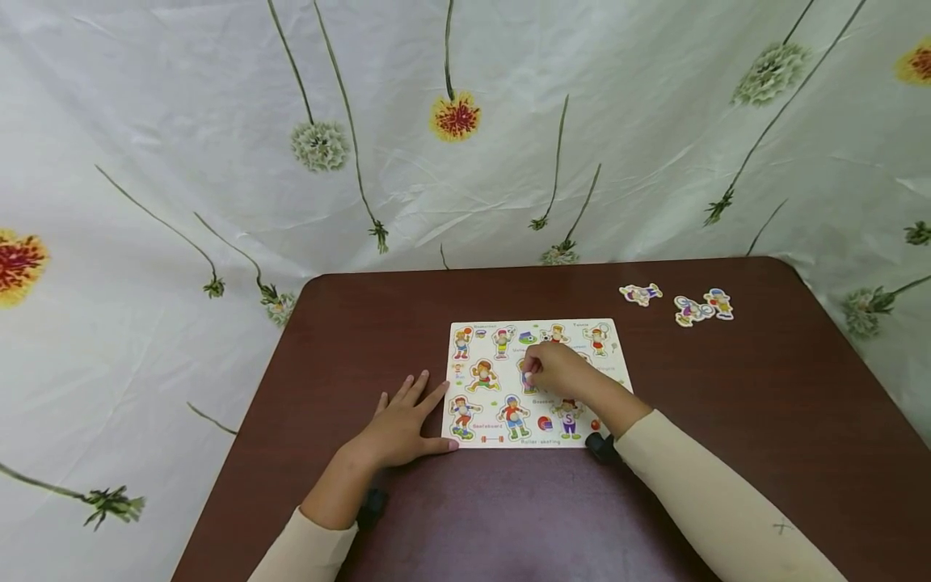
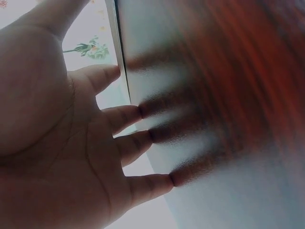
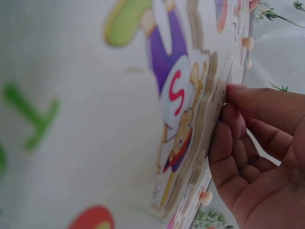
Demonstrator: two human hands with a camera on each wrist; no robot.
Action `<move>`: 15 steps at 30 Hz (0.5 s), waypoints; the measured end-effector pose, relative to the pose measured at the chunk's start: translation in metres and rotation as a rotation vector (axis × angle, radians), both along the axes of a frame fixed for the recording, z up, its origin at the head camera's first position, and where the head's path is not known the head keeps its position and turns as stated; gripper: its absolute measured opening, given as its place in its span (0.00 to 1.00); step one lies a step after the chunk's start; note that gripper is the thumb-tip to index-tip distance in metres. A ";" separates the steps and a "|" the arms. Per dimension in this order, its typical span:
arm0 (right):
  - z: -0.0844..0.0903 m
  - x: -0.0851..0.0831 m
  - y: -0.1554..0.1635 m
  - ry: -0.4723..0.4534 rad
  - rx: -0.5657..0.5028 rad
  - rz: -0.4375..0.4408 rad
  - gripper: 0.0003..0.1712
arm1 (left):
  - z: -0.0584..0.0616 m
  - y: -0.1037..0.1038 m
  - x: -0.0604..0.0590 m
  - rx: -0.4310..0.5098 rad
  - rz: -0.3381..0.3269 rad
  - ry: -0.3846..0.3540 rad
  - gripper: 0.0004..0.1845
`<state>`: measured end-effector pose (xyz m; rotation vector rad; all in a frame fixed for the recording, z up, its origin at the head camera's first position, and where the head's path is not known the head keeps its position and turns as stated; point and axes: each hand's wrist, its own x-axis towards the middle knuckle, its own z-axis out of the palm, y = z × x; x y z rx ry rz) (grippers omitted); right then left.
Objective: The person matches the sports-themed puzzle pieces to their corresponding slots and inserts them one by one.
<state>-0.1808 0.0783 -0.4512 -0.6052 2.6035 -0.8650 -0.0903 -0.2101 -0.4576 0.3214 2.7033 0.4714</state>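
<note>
A white peg puzzle board (image 1: 489, 412) printed with cartoon sports figures lies on the table. My right hand (image 1: 556, 372) is over its middle, thumb and fingertips pinching a figure-shaped puzzle piece (image 1: 525, 380) at the board's surface. In the right wrist view the thumb and bent fingers of the right hand (image 3: 257, 138) meet close against the board, largely hiding what is between them. A recess with a purple-trousered "S" figure (image 3: 176, 95) shows nearby. My left hand (image 1: 400, 428) lies with fingers spread, its thumb on the board's lower left corner and the other fingertips on the table.
Three loose puzzle pieces lie at the back right of the table: one piece (image 1: 641, 295) by itself, and a bicycle piece (image 1: 693, 311) close beside another figure (image 1: 719, 304). Wooden knobs (image 3: 206, 198) stick up from the board. A flowered white cloth (image 1: 509, 186) hangs behind the dark table (image 1: 364, 323).
</note>
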 end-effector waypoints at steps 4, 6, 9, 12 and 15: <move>0.001 0.000 0.004 -0.056 -0.034 -0.025 0.07 | 0.000 -0.001 0.001 0.000 0.000 0.003 0.52; 0.003 -0.001 0.008 -0.100 -0.064 -0.045 0.11 | 0.000 -0.001 0.001 0.004 -0.002 0.005 0.52; 0.004 -0.003 0.014 -0.161 -0.133 -0.072 0.14 | 0.000 0.000 0.000 0.012 -0.003 0.009 0.52; 0.003 -0.005 0.020 -0.184 -0.219 -0.098 0.13 | 0.000 0.000 0.000 0.015 0.000 0.009 0.52; 0.002 -0.006 0.026 -0.180 -0.297 -0.145 0.14 | 0.000 0.000 0.000 0.019 0.003 0.006 0.52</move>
